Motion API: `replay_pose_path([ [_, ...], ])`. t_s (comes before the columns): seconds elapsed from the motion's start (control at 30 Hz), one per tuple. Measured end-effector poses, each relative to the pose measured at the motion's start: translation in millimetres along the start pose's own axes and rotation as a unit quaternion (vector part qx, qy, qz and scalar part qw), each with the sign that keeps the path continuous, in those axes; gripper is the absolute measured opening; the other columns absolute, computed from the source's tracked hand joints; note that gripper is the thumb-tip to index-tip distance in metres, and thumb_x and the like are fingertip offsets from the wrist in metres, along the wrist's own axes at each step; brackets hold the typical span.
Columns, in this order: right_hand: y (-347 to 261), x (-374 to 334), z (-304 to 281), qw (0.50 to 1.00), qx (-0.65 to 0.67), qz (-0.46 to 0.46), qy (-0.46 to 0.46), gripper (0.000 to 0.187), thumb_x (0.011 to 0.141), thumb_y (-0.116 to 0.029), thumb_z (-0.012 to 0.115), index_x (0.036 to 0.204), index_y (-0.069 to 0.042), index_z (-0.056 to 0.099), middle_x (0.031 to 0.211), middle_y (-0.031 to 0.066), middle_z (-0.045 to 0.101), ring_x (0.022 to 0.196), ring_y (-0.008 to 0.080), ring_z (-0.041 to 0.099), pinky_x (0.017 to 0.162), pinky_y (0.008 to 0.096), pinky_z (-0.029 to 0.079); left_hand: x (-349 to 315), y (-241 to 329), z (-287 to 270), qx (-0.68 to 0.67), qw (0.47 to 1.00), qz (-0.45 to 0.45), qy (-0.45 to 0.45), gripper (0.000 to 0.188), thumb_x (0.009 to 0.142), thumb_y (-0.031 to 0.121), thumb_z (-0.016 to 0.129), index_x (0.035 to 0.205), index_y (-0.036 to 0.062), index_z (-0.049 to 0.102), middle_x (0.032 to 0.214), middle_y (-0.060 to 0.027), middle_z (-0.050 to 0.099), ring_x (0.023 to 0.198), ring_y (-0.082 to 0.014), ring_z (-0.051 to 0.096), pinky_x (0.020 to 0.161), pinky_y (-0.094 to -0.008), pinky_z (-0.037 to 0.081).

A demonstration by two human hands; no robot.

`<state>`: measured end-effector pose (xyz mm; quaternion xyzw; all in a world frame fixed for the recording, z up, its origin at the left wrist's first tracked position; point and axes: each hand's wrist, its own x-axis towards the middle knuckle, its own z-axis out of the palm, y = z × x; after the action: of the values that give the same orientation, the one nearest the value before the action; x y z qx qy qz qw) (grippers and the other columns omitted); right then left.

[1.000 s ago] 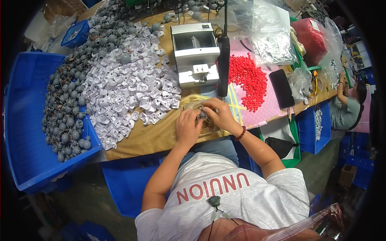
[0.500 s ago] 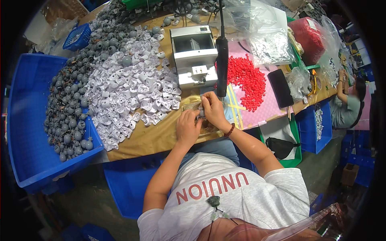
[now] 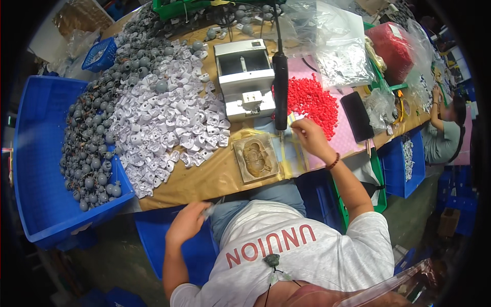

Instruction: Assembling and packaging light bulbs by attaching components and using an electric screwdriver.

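Note:
My left hand [image 3: 186, 223] is down below the table's front edge, over a blue bin, with its fingers closed on a small grey-and-white part [image 3: 208, 210], blurred. Over the table, right of the fixture, my right hand [image 3: 313, 138] has loosely bent fingers, and I see nothing in them. Its fingertips are close to the tip of the hanging black electric screwdriver [image 3: 281, 92] and the pile of small red pieces [image 3: 312, 102]. A square fixture block [image 3: 255, 157] with a rounded, hollow cavity lies near the table edge, with no hand touching it.
White plastic housings [image 3: 169, 112] lie heaped left of a silver-and-black machine [image 3: 244, 77]. Grey balls with wires [image 3: 92, 163] spill into a large blue bin [image 3: 41, 153]. A black phone [image 3: 357, 116] rests right of the red pieces. Another person [image 3: 442, 134] sits farther right.
My hands have parted from the fixture, uncovering its cavity. The left went down and left past the table edge with the part; the right moved right, toward the red pieces.

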<state>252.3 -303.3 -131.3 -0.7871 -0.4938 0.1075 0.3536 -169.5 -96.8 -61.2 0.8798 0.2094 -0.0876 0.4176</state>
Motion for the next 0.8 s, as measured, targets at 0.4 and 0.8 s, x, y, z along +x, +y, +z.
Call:
replay_pose_path([
  [0.4, 56.4, -6.6, -13.0, 0.953, -0.282, -0.045, -0.100, 0.022, 0.066, -0.016, 0.080, 0.081, -0.009, 0.066, 0.085, 0.0095, 0.062, 0.089, 0.0311, 0.060, 0.077, 0.0417, 0.052, 175.2, 22.7, -12.9, 0.191, 0.900, 0.105, 0.378, 0.031, 0.081, 0.009, 0.072, 0.111, 0.0056, 0.065, 0.110, -0.0123, 0.063, 0.108, -0.0341, 0.058, 0.088, -0.0459, 0.048],
  [0.8, 21.3, -1.2, -25.8, 1.000, 0.014, 0.008, 0.023, 0.015, 0.078, 0.003, 0.065, 0.091, -0.003, 0.070, 0.092, 0.0116, 0.063, 0.086, 0.0268, 0.064, 0.077, 0.0367, 0.053, 186.2, 27.8, -11.2, 0.157, 0.893, 0.171, 0.386, 0.025, 0.083, 0.000, 0.066, 0.108, 0.0061, 0.067, 0.103, -0.0137, 0.062, 0.097, -0.0365, 0.060, 0.085, -0.0450, 0.050],
])
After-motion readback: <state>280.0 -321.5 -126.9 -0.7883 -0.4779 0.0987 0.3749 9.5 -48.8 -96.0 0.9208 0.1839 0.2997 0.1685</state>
